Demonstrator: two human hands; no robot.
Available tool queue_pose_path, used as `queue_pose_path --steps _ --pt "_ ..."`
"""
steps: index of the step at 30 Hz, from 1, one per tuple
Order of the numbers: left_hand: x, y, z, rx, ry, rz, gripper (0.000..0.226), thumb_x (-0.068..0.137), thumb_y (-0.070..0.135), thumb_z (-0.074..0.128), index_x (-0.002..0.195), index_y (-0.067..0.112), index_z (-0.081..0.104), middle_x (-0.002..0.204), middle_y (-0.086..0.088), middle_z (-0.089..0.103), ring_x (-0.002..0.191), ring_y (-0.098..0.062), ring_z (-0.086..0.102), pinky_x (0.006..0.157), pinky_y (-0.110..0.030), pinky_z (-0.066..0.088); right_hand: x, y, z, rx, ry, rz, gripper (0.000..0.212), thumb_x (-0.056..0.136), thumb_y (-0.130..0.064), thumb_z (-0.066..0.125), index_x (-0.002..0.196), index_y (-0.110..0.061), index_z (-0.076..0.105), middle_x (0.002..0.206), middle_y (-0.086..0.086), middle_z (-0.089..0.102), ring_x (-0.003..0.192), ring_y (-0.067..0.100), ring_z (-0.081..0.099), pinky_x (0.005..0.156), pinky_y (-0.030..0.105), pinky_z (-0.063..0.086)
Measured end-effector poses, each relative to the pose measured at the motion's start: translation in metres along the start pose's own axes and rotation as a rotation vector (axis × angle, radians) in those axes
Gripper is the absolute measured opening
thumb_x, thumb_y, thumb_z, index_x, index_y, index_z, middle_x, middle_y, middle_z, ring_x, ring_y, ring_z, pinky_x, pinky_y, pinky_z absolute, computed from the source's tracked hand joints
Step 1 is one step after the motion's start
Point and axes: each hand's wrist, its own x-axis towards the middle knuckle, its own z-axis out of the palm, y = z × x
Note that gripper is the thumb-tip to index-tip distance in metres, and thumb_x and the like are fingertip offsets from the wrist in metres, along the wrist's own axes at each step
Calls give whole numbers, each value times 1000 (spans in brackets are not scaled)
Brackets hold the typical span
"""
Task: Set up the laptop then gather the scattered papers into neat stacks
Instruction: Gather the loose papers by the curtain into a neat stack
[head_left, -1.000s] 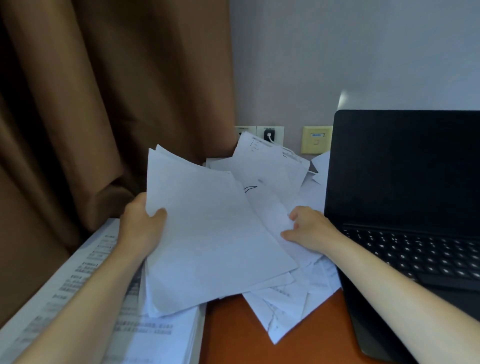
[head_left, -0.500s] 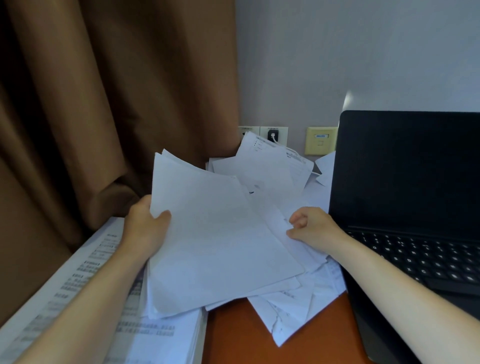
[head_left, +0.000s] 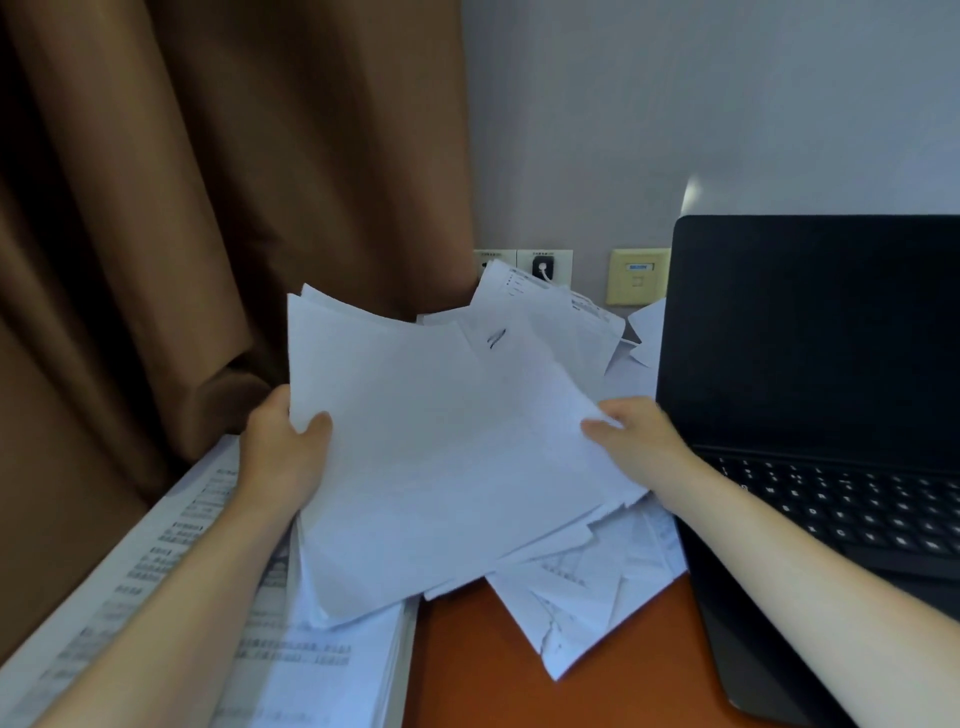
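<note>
A bundle of white sheets (head_left: 447, 457) is held tilted above the desk. My left hand (head_left: 283, 457) grips its left edge, thumb on top. My right hand (head_left: 641, 436) holds a sheet at the bundle's right edge, thumb over the paper and the other fingers hidden beneath. Loose scattered papers (head_left: 582, 597) lie under the bundle and spread back toward the wall. A thick stack of printed pages (head_left: 171, 623) lies at the left under my left forearm. The black laptop (head_left: 815, 332) stands open at the right, its screen dark.
An orange-brown desk (head_left: 488, 670) shows at the front between stack and laptop. A brown curtain (head_left: 208, 208) hangs at the left. Wall sockets (head_left: 545, 266) and a yellow network plate (head_left: 638, 275) sit on the grey wall behind the papers.
My right hand has lifted a sheet from the loose pile and brought it against the right edge of the bundle in my left hand. The left hand keeps its grip.
</note>
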Motion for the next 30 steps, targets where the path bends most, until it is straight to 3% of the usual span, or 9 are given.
queue_pose_path --steps 2,4,12,17,20,24,27,30 --pt "0 0 -1 -38 40 2 23 91 2 51 113 3 58 99 -5 58 89 -21 54 77 -30 40 4 -1 -10 78 215 -68 28 90 -3 50 64 6 52 58 8 46 60 19 42 54 22 32" --pt "1 0 -2 -66 59 -1 23 91 2 50 113 3 58 99 -5 59 89 -21 55 77 -30 41 9 0 -19 167 351 -114 25 90 -3 47 78 19 51 68 11 45 66 20 41 61 28 32" --pt "0 -3 -3 -52 90 -74 24 89 0 49 109 0 60 99 -12 61 89 -26 56 80 -33 44 12 2 -38 391 640 -198 27 93 -5 45 77 17 46 69 9 44 64 16 39 56 22 35" --pt "-2 2 -4 -40 65 -101 26 89 -2 49 112 -2 61 101 -10 60 91 -23 54 80 -32 41 15 1 -43 586 602 -148 25 94 -7 46 87 17 50 77 8 53 73 19 49 69 31 44" --pt "-2 3 -3 -3 3 -91 25 89 -3 49 110 -4 62 98 -10 59 90 -23 54 79 -31 38 14 -2 -50 623 623 -114 21 96 -6 45 84 3 60 78 3 61 76 16 58 73 30 51" --pt "-2 6 -6 16 -51 -93 23 90 -3 50 110 -4 61 97 -10 59 88 -24 53 77 -31 38 13 -6 -58 596 611 -121 22 96 -8 45 81 -3 61 83 3 64 79 17 60 74 30 50" --pt "-5 12 -5 34 -83 -51 24 91 1 50 112 4 61 98 -6 61 89 -25 57 79 -33 43 7 -12 -48 509 441 -132 24 97 -6 45 81 -15 62 83 2 64 72 12 60 65 22 50" --pt "-6 11 -2 63 -81 -42 20 90 6 51 106 12 62 96 -4 63 91 -28 59 85 -39 48 -4 -17 -23 349 194 -111 23 97 -6 47 83 -13 63 79 3 64 71 17 60 57 24 48"
